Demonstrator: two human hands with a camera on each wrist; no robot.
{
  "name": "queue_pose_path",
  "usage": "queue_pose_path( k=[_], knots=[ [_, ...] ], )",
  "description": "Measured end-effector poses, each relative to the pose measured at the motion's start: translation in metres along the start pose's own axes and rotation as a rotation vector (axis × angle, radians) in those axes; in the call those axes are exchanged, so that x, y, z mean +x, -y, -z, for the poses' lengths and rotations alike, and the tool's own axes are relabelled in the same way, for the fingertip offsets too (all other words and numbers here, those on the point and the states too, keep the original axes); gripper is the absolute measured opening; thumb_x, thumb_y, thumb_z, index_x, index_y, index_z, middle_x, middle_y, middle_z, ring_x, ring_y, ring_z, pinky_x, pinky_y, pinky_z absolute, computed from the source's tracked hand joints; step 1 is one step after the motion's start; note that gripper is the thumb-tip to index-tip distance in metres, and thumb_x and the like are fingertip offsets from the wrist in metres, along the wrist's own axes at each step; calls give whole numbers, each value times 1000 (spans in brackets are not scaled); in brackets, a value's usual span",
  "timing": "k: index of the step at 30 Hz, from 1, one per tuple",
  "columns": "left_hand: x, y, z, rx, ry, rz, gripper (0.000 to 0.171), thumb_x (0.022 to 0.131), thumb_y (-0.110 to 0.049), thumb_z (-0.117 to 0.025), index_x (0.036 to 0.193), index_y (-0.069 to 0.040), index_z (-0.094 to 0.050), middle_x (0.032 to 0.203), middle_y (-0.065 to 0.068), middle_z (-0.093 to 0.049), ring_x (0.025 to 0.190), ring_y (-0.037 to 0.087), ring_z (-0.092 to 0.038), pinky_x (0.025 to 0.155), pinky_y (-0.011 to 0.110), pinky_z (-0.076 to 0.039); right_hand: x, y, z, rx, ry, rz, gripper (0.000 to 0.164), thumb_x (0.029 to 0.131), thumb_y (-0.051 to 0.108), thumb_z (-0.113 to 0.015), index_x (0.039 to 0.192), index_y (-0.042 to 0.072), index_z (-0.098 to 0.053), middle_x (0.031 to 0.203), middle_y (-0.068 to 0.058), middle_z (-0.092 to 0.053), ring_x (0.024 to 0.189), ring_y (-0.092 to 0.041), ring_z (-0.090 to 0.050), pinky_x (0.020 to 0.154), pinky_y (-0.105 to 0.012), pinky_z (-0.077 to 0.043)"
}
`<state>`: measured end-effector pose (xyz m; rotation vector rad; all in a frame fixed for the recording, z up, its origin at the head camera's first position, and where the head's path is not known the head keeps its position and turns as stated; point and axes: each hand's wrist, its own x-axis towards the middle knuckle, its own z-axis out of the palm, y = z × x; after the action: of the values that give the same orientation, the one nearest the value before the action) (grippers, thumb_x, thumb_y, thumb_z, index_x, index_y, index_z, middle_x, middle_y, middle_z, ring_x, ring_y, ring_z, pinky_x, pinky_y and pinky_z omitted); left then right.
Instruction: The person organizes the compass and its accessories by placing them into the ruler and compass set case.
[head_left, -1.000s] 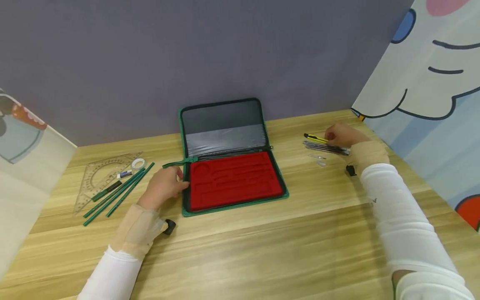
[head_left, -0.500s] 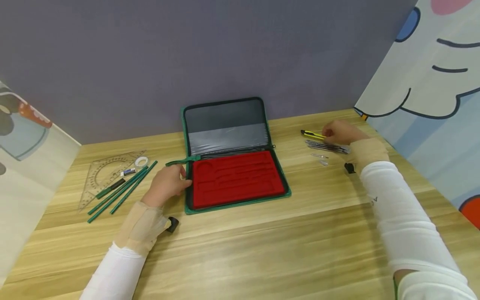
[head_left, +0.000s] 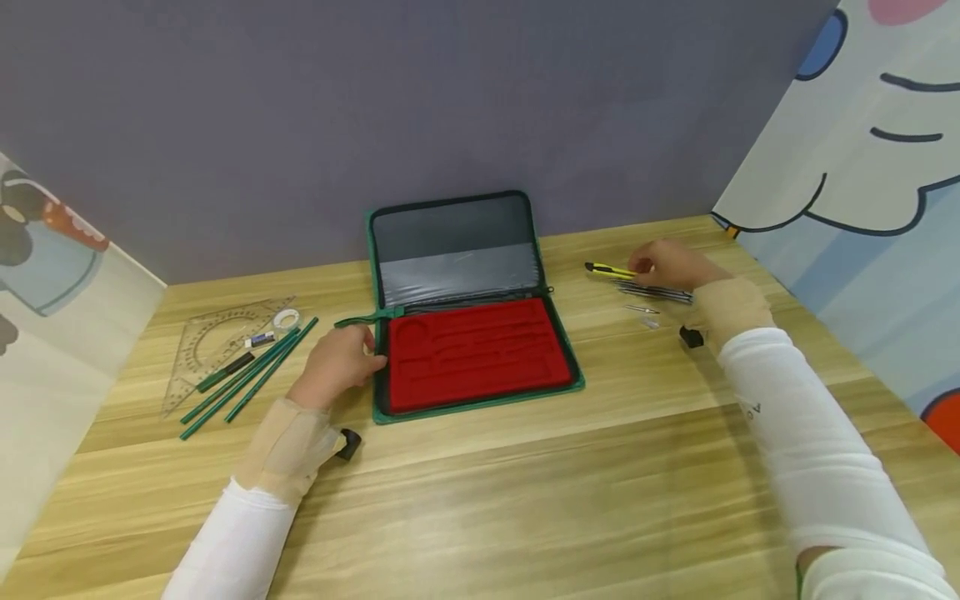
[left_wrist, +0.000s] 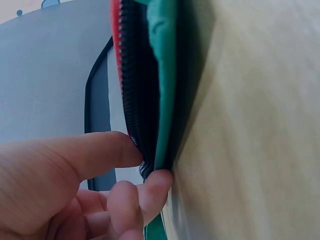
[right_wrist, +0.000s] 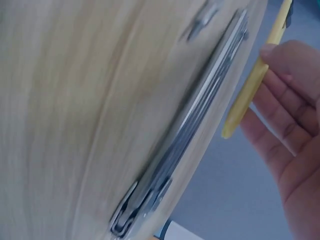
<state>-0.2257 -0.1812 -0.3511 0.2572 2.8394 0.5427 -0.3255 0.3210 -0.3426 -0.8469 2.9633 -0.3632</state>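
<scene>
An open green zip case (head_left: 480,402) with a red moulded insert (head_left: 476,358) lies mid-table, its lid (head_left: 457,242) raised against the grey panel. My left hand (head_left: 336,367) pinches the case's left edge; the left wrist view has thumb and fingertips on the green zipped border (left_wrist: 165,100). At the far right, my right hand (head_left: 671,265) holds a yellow utility knife (head_left: 609,271) between thumb and fingers. In the right wrist view the knife (right_wrist: 250,90) appears lifted off the wood. Just beside that hand lie several slim metal drawing instruments (head_left: 654,292).
Left of the case are a clear set square (head_left: 197,333), several green pencils (head_left: 242,385), a white tape ring (head_left: 286,318) and an eraser (head_left: 259,339). A small metal piece (head_left: 642,309) and a clear bit (head_left: 650,323) lie below the instruments. A grey panel (head_left: 450,108) borders the back.
My right hand has moved slightly left with the utility knife, which has shifted away from the metal instruments. My left hand stays at the case's edge. The head view has shifted a little.
</scene>
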Motion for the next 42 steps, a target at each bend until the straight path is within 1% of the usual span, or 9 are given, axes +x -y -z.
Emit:
queue_pose_path(
  k=[5, 9, 17, 24, 29, 33, 37, 42],
  knots=[
    [1, -2, 1, 7, -1, -12, 26, 86, -20, -63, 100, 2, -57, 55, 2, -61, 50, 14, -57, 54, 30, -40, 0, 9, -1, 43, 3, 5, 8, 81, -1, -67, 89, 0, -68, 83, -9, -68, 77, -24, -63, 71, -42, -51],
    [1, -3, 2, 6, -5, -14, 26, 86, -20, -63, 99, 2, -57, 55, 2, -61, 50, 14, -57, 54, 30, -40, 1, 18, -2, 71, -9, 34, 8, 81, 0, -68, 88, 1, -69, 83, -8, -68, 76, -24, -63, 70, -40, -51],
    [0, -3, 1, -8, -11, -21, 25, 86, -18, -63, 97, 3, -57, 54, 3, -60, 50, 15, -56, 55, 30, -40, 7, 36, -4, 89, 1, 63, 8, 82, -1, -66, 89, 2, -70, 84, -7, -69, 76, -21, -63, 70, -37, -51],
    [1, -3, 1, 5, -29, -26, 24, 86, -19, -63, 96, 2, -57, 52, 2, -59, 49, 14, -56, 56, 29, -40, 19, 49, -7, 115, -13, 125, 9, 81, -1, -66, 89, 1, -70, 83, -9, -70, 74, -22, -64, 69, -37, -52],
    [1, -4, 2, 2, -24, -21, 23, 86, -19, -64, 95, 2, -57, 52, 2, -60, 49, 13, -57, 53, 29, -40, 30, 61, -13, 128, 6, 143, 10, 81, 1, -68, 90, 2, -71, 84, -8, -70, 75, -20, -64, 69, -36, -52],
    [1, -4, 1, -4, -22, -25, 23, 86, -19, -63, 94, 2, -57, 53, 3, -60, 48, 13, -57, 52, 28, -39, 38, 70, -17, 137, 15, 184, 9, 82, 1, -67, 91, 2, -70, 85, -9, -69, 75, -21, -64, 69, -37, -52],
    [0, -4, 0, -5, -20, -18, 23, 87, -19, -63, 95, 2, -57, 52, 3, -59, 48, 14, -55, 52, 28, -39, 44, 83, -19, 143, 12, 226, 10, 83, 0, -66, 92, 1, -70, 86, -10, -69, 76, -22, -64, 69, -37, -53],
    [-2, -3, 1, -5, -22, -13, 23, 86, -18, -63, 95, 2, -57, 52, 3, -59, 47, 14, -55, 52, 28, -39, 49, 102, -20, 146, 15, 256, 10, 83, 3, -67, 93, 2, -71, 88, -10, -69, 78, -22, -65, 70, -38, -53]
  ],
)
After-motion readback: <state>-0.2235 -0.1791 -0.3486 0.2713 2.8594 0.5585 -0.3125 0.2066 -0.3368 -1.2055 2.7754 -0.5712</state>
